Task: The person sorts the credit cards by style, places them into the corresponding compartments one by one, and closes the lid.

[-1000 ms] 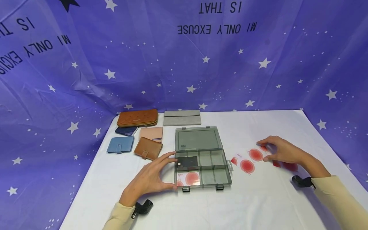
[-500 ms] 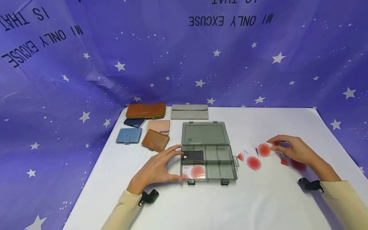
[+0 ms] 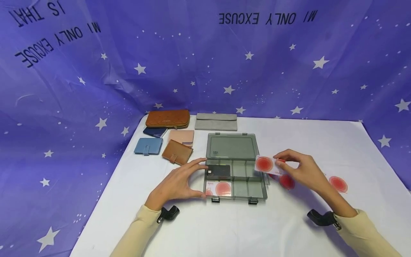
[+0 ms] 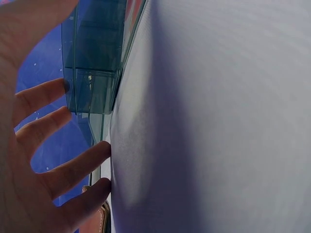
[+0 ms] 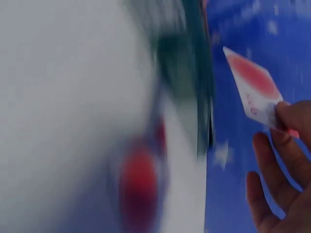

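My right hand (image 3: 303,169) pinches a white card with red circles (image 3: 264,164) between thumb and fingers. It holds the card in the air at the right edge of a grey-green see-through compartment box (image 3: 242,192), also seen in the right wrist view, where the card (image 5: 255,80) hangs tilted. My left hand (image 3: 176,184) rests spread against the box's left side; the left wrist view shows its fingertips touching the wall. The box lies with its lid (image 3: 232,147) folded back. A black VIP card (image 3: 218,171) lies in the rear left, another red-circle card (image 3: 218,188) in the front left.
Two more red-circle cards lie on the white table, one (image 3: 287,182) partly under my right hand, one (image 3: 338,184) farther right. At the back left lie a brown zip wallet (image 3: 167,118), a grey wallet (image 3: 216,122), a blue wallet (image 3: 148,146) and several others.
My right hand has picked up a card from the right of the table and carried it left to the box. My left hand has stayed at the box; the head view has shifted.
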Tool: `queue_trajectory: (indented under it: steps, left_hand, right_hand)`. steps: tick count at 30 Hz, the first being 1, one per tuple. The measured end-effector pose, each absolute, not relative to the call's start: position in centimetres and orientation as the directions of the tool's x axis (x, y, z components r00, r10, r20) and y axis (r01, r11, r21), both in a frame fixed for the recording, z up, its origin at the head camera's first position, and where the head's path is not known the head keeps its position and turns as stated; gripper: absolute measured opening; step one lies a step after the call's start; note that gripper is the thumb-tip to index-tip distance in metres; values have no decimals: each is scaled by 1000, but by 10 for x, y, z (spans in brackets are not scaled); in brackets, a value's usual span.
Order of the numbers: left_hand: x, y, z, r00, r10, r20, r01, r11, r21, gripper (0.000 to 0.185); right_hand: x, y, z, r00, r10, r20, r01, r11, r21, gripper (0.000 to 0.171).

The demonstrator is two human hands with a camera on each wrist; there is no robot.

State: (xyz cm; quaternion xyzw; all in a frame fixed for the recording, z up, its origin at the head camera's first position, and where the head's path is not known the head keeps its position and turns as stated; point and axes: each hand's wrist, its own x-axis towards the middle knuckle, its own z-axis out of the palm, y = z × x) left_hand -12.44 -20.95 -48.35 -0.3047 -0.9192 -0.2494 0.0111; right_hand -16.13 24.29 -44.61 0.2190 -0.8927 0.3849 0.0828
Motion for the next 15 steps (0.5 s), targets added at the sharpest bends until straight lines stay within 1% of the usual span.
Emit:
queue_trajectory:
  steps: [3,6,11,15]
  left_hand:
    - [-123,-210,-483,-818,551,167,560,692,456,93]
    - [-122,-210,-483,-817,550,173,562,693,451,93]
    - [-123,-208,-484,-818,546,179,563,698,443,95]
    - [-124,-207,-484,-819,547,173,560,694,452,94]
  right_hand:
    - [-149,208,-447,-839,-405,363,-542,563,-625,24]
    - [-138,174,-450,-804,-450,390,-591,529,-609,25]
    - [-127,131,-459,-786,-493,372,-615,566,-549,22]
    - [-122,109,-468,-771,-532,350,-635,602,-484,18]
